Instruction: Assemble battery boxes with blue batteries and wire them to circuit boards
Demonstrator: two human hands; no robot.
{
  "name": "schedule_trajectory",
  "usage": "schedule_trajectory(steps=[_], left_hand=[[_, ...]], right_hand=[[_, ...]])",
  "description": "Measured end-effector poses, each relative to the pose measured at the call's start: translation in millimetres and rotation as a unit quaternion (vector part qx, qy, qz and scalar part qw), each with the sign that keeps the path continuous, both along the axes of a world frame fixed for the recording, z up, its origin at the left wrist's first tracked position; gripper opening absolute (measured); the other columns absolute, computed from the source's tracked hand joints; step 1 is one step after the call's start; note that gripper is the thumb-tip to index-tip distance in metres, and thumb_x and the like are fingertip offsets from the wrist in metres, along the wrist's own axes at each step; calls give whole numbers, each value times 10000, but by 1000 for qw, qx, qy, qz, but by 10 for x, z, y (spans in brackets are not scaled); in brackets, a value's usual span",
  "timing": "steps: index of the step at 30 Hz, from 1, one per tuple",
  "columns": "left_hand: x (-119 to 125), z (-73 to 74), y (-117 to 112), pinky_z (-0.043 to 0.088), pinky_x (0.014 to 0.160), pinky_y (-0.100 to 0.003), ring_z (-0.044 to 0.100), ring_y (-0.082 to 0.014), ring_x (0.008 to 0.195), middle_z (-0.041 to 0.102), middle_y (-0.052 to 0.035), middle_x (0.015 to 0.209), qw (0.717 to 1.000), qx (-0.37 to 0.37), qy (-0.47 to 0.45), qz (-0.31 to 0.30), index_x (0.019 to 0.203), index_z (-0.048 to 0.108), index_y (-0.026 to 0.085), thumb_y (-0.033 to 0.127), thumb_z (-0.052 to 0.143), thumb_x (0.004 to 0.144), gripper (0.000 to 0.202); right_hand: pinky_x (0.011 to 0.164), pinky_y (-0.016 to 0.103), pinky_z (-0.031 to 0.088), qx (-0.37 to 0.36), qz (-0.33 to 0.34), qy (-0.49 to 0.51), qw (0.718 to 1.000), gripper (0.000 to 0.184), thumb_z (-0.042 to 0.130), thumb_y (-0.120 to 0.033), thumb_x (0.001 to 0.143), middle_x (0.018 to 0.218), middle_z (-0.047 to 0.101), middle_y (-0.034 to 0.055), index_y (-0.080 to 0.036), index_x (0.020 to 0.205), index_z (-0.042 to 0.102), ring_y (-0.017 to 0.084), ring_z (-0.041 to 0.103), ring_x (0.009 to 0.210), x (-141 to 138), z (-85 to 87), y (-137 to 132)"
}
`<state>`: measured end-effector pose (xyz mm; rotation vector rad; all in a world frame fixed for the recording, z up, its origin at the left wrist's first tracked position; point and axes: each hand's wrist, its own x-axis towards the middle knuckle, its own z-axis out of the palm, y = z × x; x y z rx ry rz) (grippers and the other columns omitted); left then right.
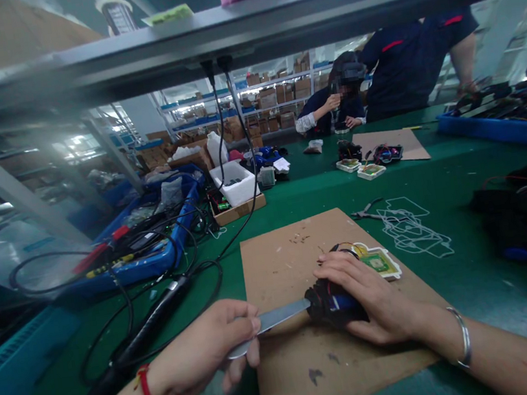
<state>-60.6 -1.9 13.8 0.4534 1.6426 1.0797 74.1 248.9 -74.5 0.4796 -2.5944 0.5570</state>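
Left hand [208,342] pinching metal blade [284,315], right hand [372,293] clasping black device [325,305]

An electronics workshop; a green workbench [302,195] carries blue bins [504,130] of wired parts [505,103]; boxes [266,97] line shelves [312,78] behind.

A white rectangular plastic tub [243,191] is placed together with a shallow brown cardboard box [242,211]. Left of the tub, a blue plastic crate [162,260] is crossed by black cables [146,238]. Nearer, to the tub's right, thin white wire [408,231] is laid tangled. Behind the tub, grey metal shelving [286,81] is stocked with brown cartons [267,98].
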Motion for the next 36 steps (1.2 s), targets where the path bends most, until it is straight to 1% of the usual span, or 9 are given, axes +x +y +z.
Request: schedule_trajectory(steps=[15, 18, 20, 22, 24, 25, 27, 32, 36], left_hand=[[13, -63, 23, 357, 390, -136, 424, -37, 410, 565, 27, 624, 1000, -22, 8, -20, 831, 515, 154, 446, 582, 812, 300], [6, -96, 13, 439, 490, -196, 529, -98, 529, 609, -12, 713, 987, -46, 134, -76, 956, 539, 172, 416, 488, 869, 264], [6, -152, -45, 486, 615, -271, 593, -162, 679, 640, -57, 843, 925, -34, 346, -153, 1077, 553, 201, 351, 381, 919, 278], [9, -223, -126, 482, 731, -347, 606, -225, 823, 641, -109, 973, 813, -15, 532, -237, 1185, 543, 210, 251, 293, 931, 358], [21, -276, -190, 468, 752, -388, 598, -267, 876, 631, -151, 1031, 735, -12, 609, -299, 1253, 513, 189, 179, 252, 914, 428], [33, -284, -201, 465, 741, -385, 597, -269, 867, 633, -157, 1024, 725, -17, 614, -313, 1250, 515, 178, 167, 247, 910, 434], [62, -257, -171, 452, 722, -345, 590, -242, 833, 640, -128, 971, 757, -28, 584, -291, 1160, 566, 183, 201, 278, 919, 376], [62, -91, 92, 368, 567, -222, 470, -123, 593, 534, 7, 658, 942, -74, 281, -169, 887, 635, 169, 505, 332, 905, 453], [-10, -107, 233, 217, 435, -229, 262, -101, 451, 322, 54, 533, 944, -152, 234, -177, 743, 638, 157, 624, 293, 852, 591]], right_hand=[[1085, 511, 295, -24, 24, 3, 999, 729, 568, -177, 643, 1318, 463, 149, -149, 1342, 363, 315, 366, 1274, -24, 14, 30], [1076, 505, 305, -31, 32, 4, 999, 708, 573, -182, 656, 1292, 484, 153, -144, 1333, 368, 308, 393, 1249, -39, 36, 36], [1066, 513, 313, -34, 37, 6, 999, 694, 575, -187, 667, 1273, 499, 154, -143, 1329, 371, 307, 410, 1232, -42, 54, 31], [1060, 513, 319, -33, 41, 8, 999, 685, 577, -186, 669, 1263, 509, 148, -150, 1324, 377, 304, 415, 1227, -36, 68, 20], [1060, 502, 325, -28, 43, 9, 999, 684, 576, -178, 664, 1253, 518, 137, -162, 1320, 380, 299, 417, 1227, -23, 78, 3], [1062, 499, 324, -24, 42, 7, 999, 686, 574, -173, 663, 1254, 519, 134, -167, 1321, 379, 297, 417, 1229, -17, 81, -5], [1062, 500, 327, -18, 39, 3, 999, 695, 571, -167, 656, 1258, 519, 131, -173, 1324, 377, 298, 417, 1231, -9, 80, -20], [1045, 496, 353, -9, 42, 8, 999, 718, 567, -162, 621, 1262, 521, 126, -174, 1318, 395, 307, 392, 1252, -19, 31, -25], [1025, 497, 370, -17, 52, 22, 998, 682, 570, -186, 630, 1219, 552, 121, -177, 1295, 423, 306, 417, 1225, -46, 15, -23]])
